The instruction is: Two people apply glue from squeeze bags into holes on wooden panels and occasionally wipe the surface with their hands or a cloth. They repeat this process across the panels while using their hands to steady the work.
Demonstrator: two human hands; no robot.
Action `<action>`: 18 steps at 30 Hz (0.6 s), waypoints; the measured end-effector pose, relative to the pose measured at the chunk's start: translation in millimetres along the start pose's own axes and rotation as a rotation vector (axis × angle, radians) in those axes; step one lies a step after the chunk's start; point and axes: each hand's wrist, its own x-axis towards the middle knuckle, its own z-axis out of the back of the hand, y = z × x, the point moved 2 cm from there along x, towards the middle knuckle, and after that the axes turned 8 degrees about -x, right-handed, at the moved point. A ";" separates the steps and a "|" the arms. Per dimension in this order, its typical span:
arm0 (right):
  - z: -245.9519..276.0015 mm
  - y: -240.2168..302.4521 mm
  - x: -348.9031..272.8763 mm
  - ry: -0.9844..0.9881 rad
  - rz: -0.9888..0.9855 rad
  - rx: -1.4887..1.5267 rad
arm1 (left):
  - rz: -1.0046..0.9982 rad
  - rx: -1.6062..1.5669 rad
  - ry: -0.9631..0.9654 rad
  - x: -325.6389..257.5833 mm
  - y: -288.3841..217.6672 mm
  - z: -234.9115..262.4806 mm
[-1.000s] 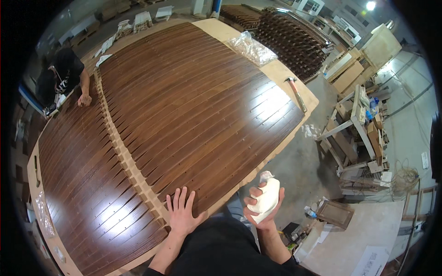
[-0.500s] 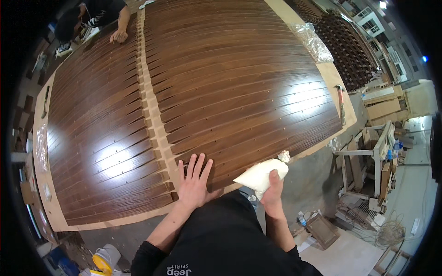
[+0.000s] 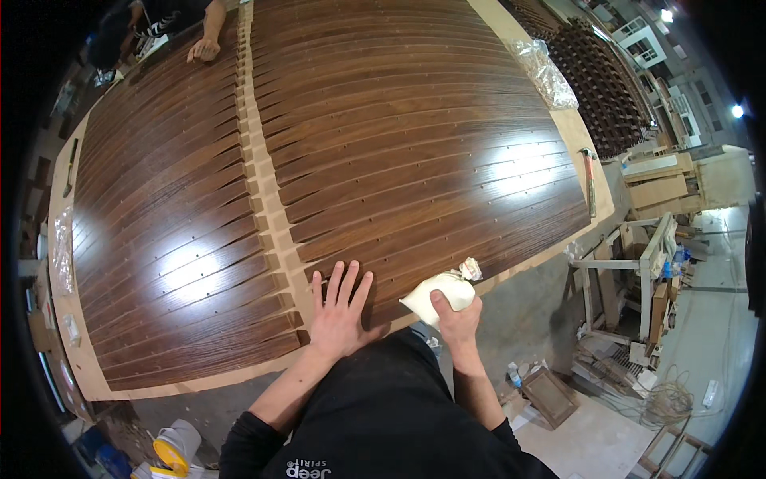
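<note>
Dark brown wooden boards with rows of small holes (image 3: 399,152) lie side by side on a large tan sheet (image 3: 275,215) that shows as a strip between two groups. My left hand (image 3: 339,319) rests flat on the near boards beside that strip, fingers spread and holding nothing. In my right hand (image 3: 459,319) is a plump plastic bag of cream-coloured paste (image 3: 435,294), gripped round its side with the thumb on top. The bag's narrow tip points left, close over the near boards. Its bunched, twisted end sticks up behind the hand; whether the tip touches wood I cannot tell.
A co-worker's hand (image 3: 204,51) is over the far left boards. A hammer (image 3: 590,182) lies at the right edge, another tool (image 3: 72,166) at the left. Clear plastic wrap (image 3: 546,73) sits far right. A white bucket (image 3: 177,443) stands below left, a wooden frame stand (image 3: 630,275) right.
My right hand has moved left and slightly up with the bag, and the bag's tip has shifted left and a little nearer my left hand. My left hand stays flat on the boards.
</note>
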 end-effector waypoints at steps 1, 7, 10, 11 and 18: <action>-0.6 -2.1 0.1 0.001 -0.001 0.000 | 0.001 -0.004 0.000 -0.1 0.1 0.1; -4.9 2.2 -1.3 0.023 -0.009 -0.089 | 0.001 0.005 0.017 -0.2 1.5 0.4; -6.3 4.2 -2.7 0.047 0.007 -0.147 | -0.008 0.004 -0.005 -0.6 3.0 -0.5; -6.2 4.9 -3.4 0.060 0.032 -0.178 | -0.006 0.003 0.001 -0.4 2.8 -0.3; -0.1 12.5 2.5 -0.049 0.056 0.097 | 0.000 -0.003 0.007 0.6 3.4 -1.5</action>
